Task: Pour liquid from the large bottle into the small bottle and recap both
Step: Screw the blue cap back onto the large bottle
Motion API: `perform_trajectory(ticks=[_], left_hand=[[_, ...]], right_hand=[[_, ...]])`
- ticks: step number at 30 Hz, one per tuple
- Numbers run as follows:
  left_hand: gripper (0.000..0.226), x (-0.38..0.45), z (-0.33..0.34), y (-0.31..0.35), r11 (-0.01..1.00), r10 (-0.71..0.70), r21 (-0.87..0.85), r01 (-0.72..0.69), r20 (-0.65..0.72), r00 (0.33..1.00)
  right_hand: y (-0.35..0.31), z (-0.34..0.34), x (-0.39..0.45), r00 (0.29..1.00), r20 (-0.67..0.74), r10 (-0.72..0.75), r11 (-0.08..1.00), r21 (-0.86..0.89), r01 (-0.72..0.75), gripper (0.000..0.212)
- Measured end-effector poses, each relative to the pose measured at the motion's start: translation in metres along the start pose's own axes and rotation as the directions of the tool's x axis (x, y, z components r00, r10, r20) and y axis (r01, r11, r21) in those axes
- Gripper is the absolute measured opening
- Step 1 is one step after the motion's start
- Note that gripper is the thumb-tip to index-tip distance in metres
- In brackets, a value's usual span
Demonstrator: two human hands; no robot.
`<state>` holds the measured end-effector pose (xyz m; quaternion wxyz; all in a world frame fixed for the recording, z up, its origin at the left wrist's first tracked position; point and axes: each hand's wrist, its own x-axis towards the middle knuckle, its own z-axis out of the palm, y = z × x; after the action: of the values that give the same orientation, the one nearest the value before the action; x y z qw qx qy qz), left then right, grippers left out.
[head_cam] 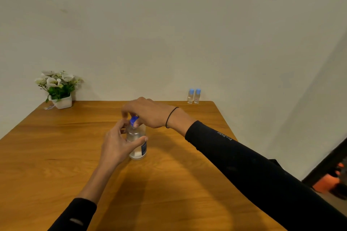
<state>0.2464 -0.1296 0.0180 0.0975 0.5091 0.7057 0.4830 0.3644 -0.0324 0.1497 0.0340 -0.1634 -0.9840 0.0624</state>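
A clear large bottle with a white and dark label stands upright at the middle of the wooden table. My left hand grips its body from the left, thumb across the front. My right hand reaches in from the right and pinches the blue cap at the bottle's neck; the cap looks tilted. Two small clear bottles with light blue caps stand side by side at the table's far right edge, against the wall.
A white pot of artificial white flowers sits at the table's far left corner by the wall. The table's right edge drops off toward a dark floor area with something orange.
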Motion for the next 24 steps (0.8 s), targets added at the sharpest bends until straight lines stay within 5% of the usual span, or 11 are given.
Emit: perform_trajectory(ticks=[2, 6, 9, 13, 18, 21, 24], left_hand=[[0.072, -0.0003, -0.0002, 0.0009, 1.0, 0.004, -0.001, -0.004, 0.003, 1.0], [0.066, -0.0016, -0.0014, -0.0002, 1.0, 0.005, -0.018, -0.005, 0.011, 1.0], [0.069, -0.002, -0.0014, 0.0016, 1.0, -0.006, -0.021, 0.006, 0.01, 1.0], [0.068, -0.0019, -0.0016, 0.0034, 1.0, -0.009, -0.027, 0.01, 0.012, 1.0], [0.067, -0.0041, -0.0039, 0.0039, 0.999, -0.001, -0.032, 0.002, 0.012, 1.0], [0.069, -0.0035, -0.0035, 0.0043, 0.999, -0.011, -0.039, 0.011, 0.017, 1.0], [0.071, -0.0032, -0.0038, 0.005, 1.0, -0.016, -0.027, 0.016, 0.021, 1.0]], right_hand=[[-0.0007, 0.001, -0.0004, 1.0, 0.016, 0.025, 0.999, -0.034, -0.024, 0.008], [0.0028, 0.005, 0.0011, 0.995, -0.054, 0.079, 0.976, -0.198, -0.088, 0.026], [0.0051, 0.0014, -0.0005, 0.999, -0.033, 0.022, 0.992, -0.124, -0.026, 0.032], [0.0036, 0.0006, -0.0027, 1.0, -0.008, -0.018, 0.99, -0.143, 0.017, 0.008], [0.0066, 0.0046, -0.0016, 0.997, -0.065, 0.034, 0.963, -0.266, -0.05, 0.034], [0.0081, -0.0008, -0.0019, 1.0, -0.013, -0.013, 0.996, -0.091, 0.012, 0.027], [0.0078, 0.0018, -0.0048, 1.0, 0.007, -0.008, 0.991, -0.135, 0.009, 0.008]])
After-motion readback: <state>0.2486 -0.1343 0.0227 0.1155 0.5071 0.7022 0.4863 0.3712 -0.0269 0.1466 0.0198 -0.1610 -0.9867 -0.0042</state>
